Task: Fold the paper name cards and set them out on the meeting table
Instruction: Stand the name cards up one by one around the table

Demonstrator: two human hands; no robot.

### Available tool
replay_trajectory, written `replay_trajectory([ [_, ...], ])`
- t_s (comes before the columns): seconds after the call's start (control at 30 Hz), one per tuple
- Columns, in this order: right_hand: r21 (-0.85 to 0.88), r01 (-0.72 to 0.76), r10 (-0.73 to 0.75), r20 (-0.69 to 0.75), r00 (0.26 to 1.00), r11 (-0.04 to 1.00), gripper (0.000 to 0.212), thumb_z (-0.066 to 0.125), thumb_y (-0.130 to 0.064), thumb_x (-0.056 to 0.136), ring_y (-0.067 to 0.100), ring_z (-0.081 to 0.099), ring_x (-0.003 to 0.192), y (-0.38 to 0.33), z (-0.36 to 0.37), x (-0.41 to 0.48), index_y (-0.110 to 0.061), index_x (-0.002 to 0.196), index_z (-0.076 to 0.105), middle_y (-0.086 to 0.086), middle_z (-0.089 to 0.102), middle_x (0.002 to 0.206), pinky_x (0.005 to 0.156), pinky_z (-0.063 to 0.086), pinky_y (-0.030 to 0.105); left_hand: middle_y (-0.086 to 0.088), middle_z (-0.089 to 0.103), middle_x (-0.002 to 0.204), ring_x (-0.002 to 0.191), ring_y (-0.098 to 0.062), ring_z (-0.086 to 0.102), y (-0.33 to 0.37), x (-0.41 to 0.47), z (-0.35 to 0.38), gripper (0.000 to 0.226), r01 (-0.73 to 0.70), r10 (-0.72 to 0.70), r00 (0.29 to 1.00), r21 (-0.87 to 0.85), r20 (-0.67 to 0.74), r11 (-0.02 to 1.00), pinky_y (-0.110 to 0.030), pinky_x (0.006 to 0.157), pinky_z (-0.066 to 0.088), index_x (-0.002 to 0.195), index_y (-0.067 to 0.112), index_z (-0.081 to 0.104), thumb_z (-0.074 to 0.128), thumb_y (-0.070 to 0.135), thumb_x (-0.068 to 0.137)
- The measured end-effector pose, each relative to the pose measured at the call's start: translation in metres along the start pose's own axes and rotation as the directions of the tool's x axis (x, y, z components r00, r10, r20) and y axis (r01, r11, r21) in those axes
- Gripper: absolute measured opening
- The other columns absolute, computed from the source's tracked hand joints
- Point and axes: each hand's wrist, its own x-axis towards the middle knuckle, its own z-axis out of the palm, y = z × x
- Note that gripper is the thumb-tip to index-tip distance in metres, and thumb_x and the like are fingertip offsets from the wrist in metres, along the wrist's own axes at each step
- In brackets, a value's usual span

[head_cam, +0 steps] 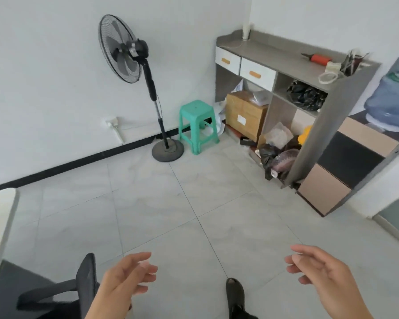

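My left hand (127,279) hangs at the bottom of the view, left of centre, fingers loosely spread and holding nothing. My right hand (320,272) is at the bottom right, fingers relaxed and slightly curled, also empty. Both hands are over bare floor tiles. A white table edge (0,217) shows at the far left. No paper name cards are in view.
A black office chair (62,288) stands at the lower left beside the table. A standing fan (134,72), a green stool (197,125) and a grey shelf unit (309,93) with boxes and bags line the far wall. A water bottle (392,100) is at right. My shoe (234,293) is on the tiles.
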Motion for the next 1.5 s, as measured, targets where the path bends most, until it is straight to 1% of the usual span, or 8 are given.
replay_trajectory([
  [0.2,-0.057,0.076,-0.061,0.242,0.968,0.995,0.018,0.060,0.002,0.088,0.019,0.072,0.068,-0.062,0.072,0.176,-0.011,0.093,0.070,0.006,0.077,0.080,0.053,0.052,0.020,-0.004,0.077,0.088,0.082,-0.020,0.073,0.042,0.086,-0.019,0.019,0.059,-0.072,0.976,-0.068,-0.206,0.996,-0.039,0.076,0.056,0.104,0.015,0.068,0.053,0.012,0.093],
  [0.47,-0.103,0.225,-0.115,0.618,0.778,0.969,0.018,0.061,-0.003,0.089,0.018,0.071,0.073,-0.154,0.249,0.310,-0.017,0.098,0.069,0.006,0.077,0.083,0.060,0.052,0.024,-0.003,0.077,0.090,0.084,-0.019,0.073,0.037,0.142,-0.076,0.019,0.166,-0.287,0.827,-0.278,-0.483,0.946,-0.040,0.079,0.056,0.106,0.018,0.067,0.052,0.017,0.094],
  [0.67,-0.133,0.243,-0.070,0.730,0.679,0.961,0.018,0.062,-0.001,0.087,0.021,0.071,0.073,-0.175,0.395,0.349,-0.015,0.096,0.068,0.007,0.076,0.081,0.058,0.051,0.022,-0.006,0.076,0.090,0.085,-0.020,0.072,0.030,0.215,-0.155,0.019,0.175,-0.365,0.754,-0.369,-0.546,0.913,-0.042,0.081,0.057,0.106,0.018,0.067,0.052,0.018,0.094],
  [0.87,-0.110,0.294,-0.091,0.801,0.591,0.949,0.019,0.063,0.002,0.086,0.018,0.072,0.069,-0.232,0.527,0.374,-0.014,0.095,0.069,0.005,0.077,0.078,0.055,0.051,0.020,-0.010,0.076,0.087,0.079,-0.022,0.072,0.061,0.287,-0.270,0.018,0.043,-0.301,0.686,-0.376,-0.662,0.926,-0.032,0.070,0.055,0.105,0.012,0.067,0.053,0.011,0.093],
  [1.0,-0.117,0.339,-0.082,0.849,0.521,0.934,0.019,0.062,-0.001,0.087,0.018,0.072,0.072,-0.259,0.605,0.393,-0.017,0.095,0.069,0.002,0.077,0.080,0.058,0.052,0.021,-0.012,0.076,0.087,0.078,-0.022,0.072,0.073,0.315,-0.324,0.017,-0.024,-0.282,0.652,-0.392,-0.703,0.920,-0.035,0.071,0.053,0.102,0.012,0.067,0.064,0.018,0.086],
  [1.3,-0.094,0.422,-0.018,0.967,0.254,0.902,0.016,0.063,-0.004,0.087,0.014,0.072,0.070,-0.301,0.820,0.428,-0.014,0.097,0.069,0.000,0.077,0.081,0.058,0.055,0.021,-0.009,0.077,0.083,0.084,-0.031,0.071,0.043,0.352,-0.392,0.017,0.020,-0.544,0.336,-0.571,-0.769,0.820,-0.040,0.073,0.055,0.099,0.011,0.069,0.054,0.008,0.093],
  [1.37,-0.076,0.445,-0.004,0.985,0.175,0.892,0.015,0.063,-0.005,0.088,0.017,0.072,0.072,-0.315,0.869,0.424,-0.014,0.097,0.069,0.001,0.077,0.080,0.057,0.055,0.021,-0.009,0.076,0.084,0.087,-0.034,0.070,0.050,0.360,-0.409,0.016,0.009,-0.568,0.286,-0.590,-0.772,0.807,-0.036,0.071,0.054,0.099,0.011,0.069,0.055,0.008,0.092],
  [1.5,-0.026,0.511,0.044,0.999,-0.022,0.859,0.015,0.063,-0.008,0.089,0.017,0.072,0.074,-0.341,0.956,0.395,-0.018,0.098,0.069,0.000,0.077,0.081,0.061,0.056,0.024,-0.006,0.076,0.088,0.084,-0.024,0.071,0.057,0.364,-0.432,0.016,-0.040,-0.593,0.169,-0.607,-0.787,0.794,-0.033,0.073,0.056,0.103,0.015,0.067,0.055,0.013,0.093],
])
